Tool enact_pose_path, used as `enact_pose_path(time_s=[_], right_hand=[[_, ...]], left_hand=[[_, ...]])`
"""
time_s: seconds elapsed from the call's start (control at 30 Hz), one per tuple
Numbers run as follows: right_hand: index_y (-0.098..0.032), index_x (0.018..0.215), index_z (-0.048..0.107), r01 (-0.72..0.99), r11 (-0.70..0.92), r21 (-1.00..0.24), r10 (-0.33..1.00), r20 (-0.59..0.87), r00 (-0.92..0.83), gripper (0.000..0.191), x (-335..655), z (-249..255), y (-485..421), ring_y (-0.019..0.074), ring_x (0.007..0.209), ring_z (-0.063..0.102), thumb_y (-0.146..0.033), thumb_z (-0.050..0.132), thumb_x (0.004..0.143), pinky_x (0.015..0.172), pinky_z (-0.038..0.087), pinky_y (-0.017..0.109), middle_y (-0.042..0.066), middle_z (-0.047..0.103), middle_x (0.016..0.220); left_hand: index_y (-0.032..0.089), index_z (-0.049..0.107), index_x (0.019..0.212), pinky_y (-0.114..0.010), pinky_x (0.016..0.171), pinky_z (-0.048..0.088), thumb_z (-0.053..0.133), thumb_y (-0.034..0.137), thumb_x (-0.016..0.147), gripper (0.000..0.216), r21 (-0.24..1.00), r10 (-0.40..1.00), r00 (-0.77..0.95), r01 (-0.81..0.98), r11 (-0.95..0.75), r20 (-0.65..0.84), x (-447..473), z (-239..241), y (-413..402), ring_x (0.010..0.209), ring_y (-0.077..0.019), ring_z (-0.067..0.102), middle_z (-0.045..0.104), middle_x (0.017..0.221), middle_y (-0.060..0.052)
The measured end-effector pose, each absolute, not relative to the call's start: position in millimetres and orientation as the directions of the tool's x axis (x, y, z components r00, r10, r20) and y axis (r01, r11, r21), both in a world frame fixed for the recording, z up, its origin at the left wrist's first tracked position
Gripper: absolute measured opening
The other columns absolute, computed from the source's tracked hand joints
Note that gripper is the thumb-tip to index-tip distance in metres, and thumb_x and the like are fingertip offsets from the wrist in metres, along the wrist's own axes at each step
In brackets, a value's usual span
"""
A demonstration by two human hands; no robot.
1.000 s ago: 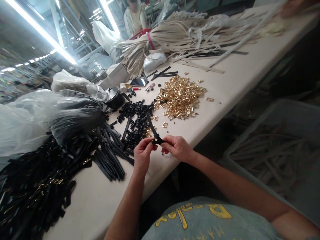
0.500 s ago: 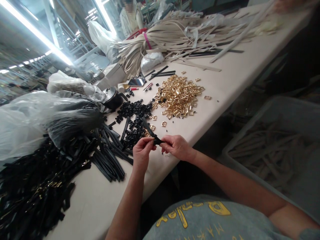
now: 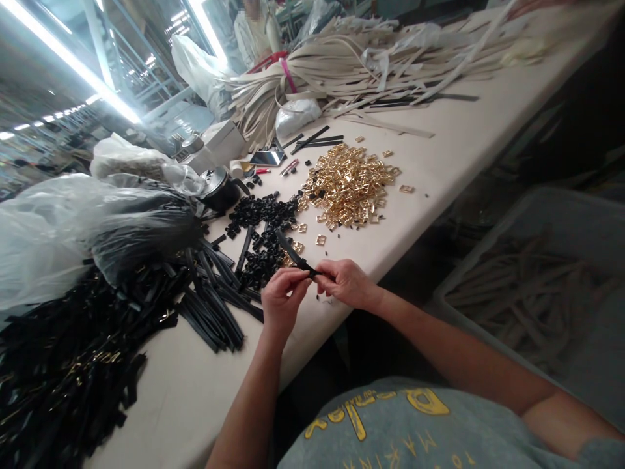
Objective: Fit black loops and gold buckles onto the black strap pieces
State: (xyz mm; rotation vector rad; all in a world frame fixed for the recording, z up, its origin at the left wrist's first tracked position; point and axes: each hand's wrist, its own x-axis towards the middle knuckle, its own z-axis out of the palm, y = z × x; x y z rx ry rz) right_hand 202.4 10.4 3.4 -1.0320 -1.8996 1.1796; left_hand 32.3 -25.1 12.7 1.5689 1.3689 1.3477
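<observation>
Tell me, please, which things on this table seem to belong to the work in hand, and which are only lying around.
Likely belonging:
black strap, pinched by left hand and right hand
loose black straps
small black pieces
gold buckles

Likely just lying around:
phone
pen
black lidded container

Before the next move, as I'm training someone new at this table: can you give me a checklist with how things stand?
1. Left hand gripping the black strap: ok, pinched between thumb and fingers.
2. Right hand gripping it too: ok, close beside the left.
3. Strap end properly seated: cannot tell, fingers cover it.
4. Gold buckles kept apart from the small black pieces: not ok, some are mixed.
5. Phone away from the hands: ok, beyond the black pieces.
</observation>
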Motion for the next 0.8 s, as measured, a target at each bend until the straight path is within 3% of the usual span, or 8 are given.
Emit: enact_pose_path(time_s=[0.1,0.4,0.63,0.8], right_hand=[[-0.017,0.074,0.06,0.234,0.265,-0.935,0.87,0.127,-0.477,0.016,203.2,2.6,11.3,0.0089,0.05,0.06,-0.019,0.052,0.087,0.052,0.041,0.018,-0.001,0.068,0.062],[-0.017,0.075,0.061,0.196,0.28,-0.94,0.867,0.16,-0.473,0.014,205.3,-0.7,10.1,0.0094,0.052,0.06,-0.018,0.052,0.086,0.052,0.04,0.018,-0.001,0.067,0.061],[-0.018,0.069,0.058,0.25,0.416,-0.874,0.816,0.238,-0.527,0.019,209.7,0.1,8.2,0.0096,0.056,0.058,-0.021,0.054,0.087,0.056,0.038,0.019,-0.001,0.067,0.063],[-0.017,0.08,0.062,0.261,0.345,-0.902,0.835,0.168,-0.524,0.013,206.7,-1.8,12.0,0.0109,0.059,0.062,-0.02,0.053,0.089,0.059,0.041,0.02,0.0,0.069,0.069]], left_hand=[[0.022,0.076,0.09,-0.024,0.067,0.053,0.074,0.021,0.076,0.014,0.863,0.93,-0.032,0.385,-0.327,0.366,32.0,8.5,-25.4,0.08,-0.0145,0.064,0.067,0.09,-0.005],[0.021,0.074,0.09,-0.024,0.067,0.053,0.074,0.02,0.076,0.014,0.857,0.91,-0.021,0.346,-0.383,0.415,32.0,-2.1,-23.9,0.081,-0.0138,0.063,0.065,0.09,-0.004],[0.02,0.073,0.091,-0.024,0.068,0.051,0.075,0.023,0.075,0.017,0.949,0.965,-0.049,0.199,-0.243,0.258,28.2,-7.1,-20.2,0.077,-0.0128,0.061,0.064,0.086,-0.003],[0.021,0.074,0.093,-0.023,0.067,0.05,0.076,0.021,0.073,0.02,0.96,0.975,-0.026,0.18,-0.213,0.222,26.1,-3.7,-17.1,0.077,-0.0121,0.06,0.064,0.087,-0.003]])
